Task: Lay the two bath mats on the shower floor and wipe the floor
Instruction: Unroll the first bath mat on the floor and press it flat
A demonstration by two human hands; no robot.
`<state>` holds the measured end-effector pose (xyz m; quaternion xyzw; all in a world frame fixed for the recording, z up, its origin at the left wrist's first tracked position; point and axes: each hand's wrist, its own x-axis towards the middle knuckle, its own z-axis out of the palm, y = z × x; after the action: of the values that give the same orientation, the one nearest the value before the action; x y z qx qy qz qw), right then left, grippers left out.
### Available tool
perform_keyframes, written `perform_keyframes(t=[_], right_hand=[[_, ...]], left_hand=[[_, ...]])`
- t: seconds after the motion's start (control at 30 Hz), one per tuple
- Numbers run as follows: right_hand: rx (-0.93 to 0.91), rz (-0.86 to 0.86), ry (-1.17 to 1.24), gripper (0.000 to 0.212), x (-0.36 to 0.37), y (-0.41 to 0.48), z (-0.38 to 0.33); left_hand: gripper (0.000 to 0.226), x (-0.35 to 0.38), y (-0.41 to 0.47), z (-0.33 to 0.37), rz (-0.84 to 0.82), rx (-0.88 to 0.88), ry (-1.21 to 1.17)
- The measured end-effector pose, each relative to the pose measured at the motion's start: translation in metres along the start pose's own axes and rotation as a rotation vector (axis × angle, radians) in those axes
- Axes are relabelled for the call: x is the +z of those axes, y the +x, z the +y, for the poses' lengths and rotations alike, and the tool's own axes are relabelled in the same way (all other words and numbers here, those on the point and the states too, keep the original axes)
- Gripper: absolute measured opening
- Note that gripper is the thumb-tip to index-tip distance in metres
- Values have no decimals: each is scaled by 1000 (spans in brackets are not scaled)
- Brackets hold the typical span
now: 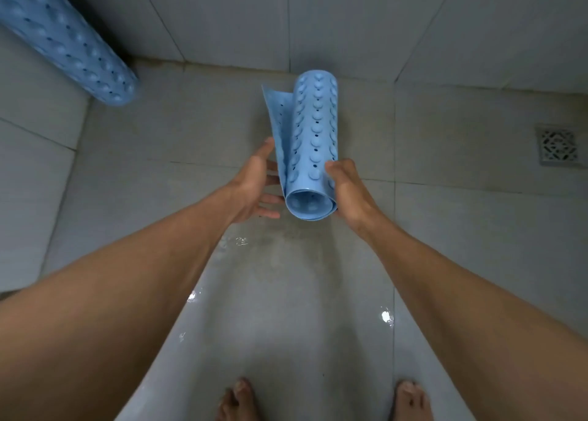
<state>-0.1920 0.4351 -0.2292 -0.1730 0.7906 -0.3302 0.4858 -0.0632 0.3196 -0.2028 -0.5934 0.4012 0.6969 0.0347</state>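
Head view: right grip (350, 194) holds rolled mat (315, 127); left grip (254, 185) spread beside.

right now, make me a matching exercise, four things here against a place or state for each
1 held mat
2 other mat
3 drain
4 left hand

a in the floor, far right
b open, fingers spread
c fully rolled, top left
d partly unrolled, gripped by right hand

Pairs: 1-d, 2-c, 3-a, 4-b
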Motion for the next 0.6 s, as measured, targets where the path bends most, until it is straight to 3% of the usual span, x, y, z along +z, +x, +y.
perform_keyframes(t=[0.13,0.3,0.43,0.5,0.6], right_hand=[[16,61,-102,48,17,20,18],[34,84,-131,85,40,44,39],[-39,107,-224,91,52,55,61],[-46,108,-249,90,55,62,69],[-95,191,-284,89,56,69,77]], left_hand=[[81,5,34,-17,-3,7,96],[66,8,69,-29,47,32,168],[40,12,89,-47,160,133,257],[27,9,100,-57,295,220,366],[44,4,111,-72,496,364,487]])
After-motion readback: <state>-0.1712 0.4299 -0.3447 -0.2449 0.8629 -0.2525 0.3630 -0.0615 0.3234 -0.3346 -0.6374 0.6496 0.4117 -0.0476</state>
